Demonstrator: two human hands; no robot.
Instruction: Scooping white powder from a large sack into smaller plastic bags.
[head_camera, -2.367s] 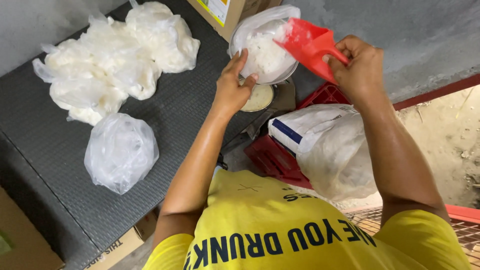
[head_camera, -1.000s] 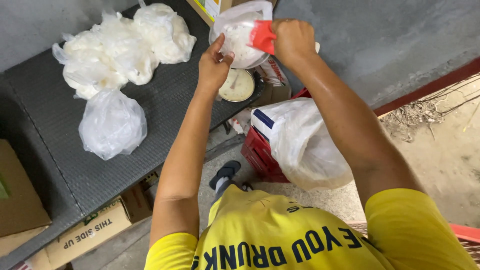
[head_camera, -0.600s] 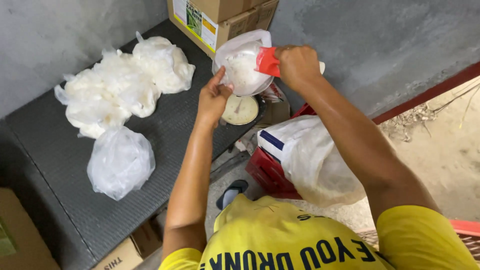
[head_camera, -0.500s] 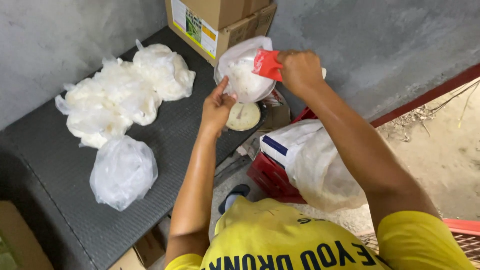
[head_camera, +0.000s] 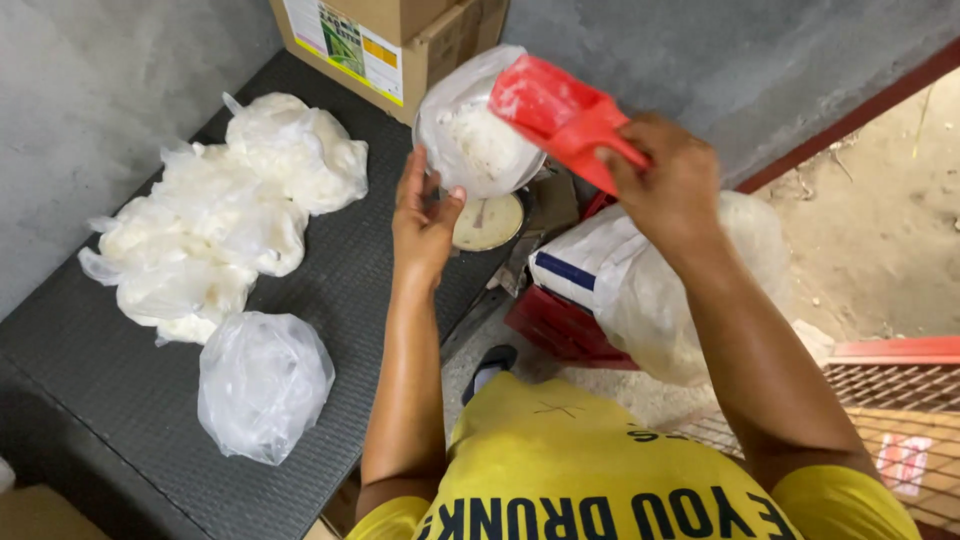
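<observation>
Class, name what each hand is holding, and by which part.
The right hand grips the red scoop by its handle. The left hand steadies the clear plastic bag at its side.
</observation>
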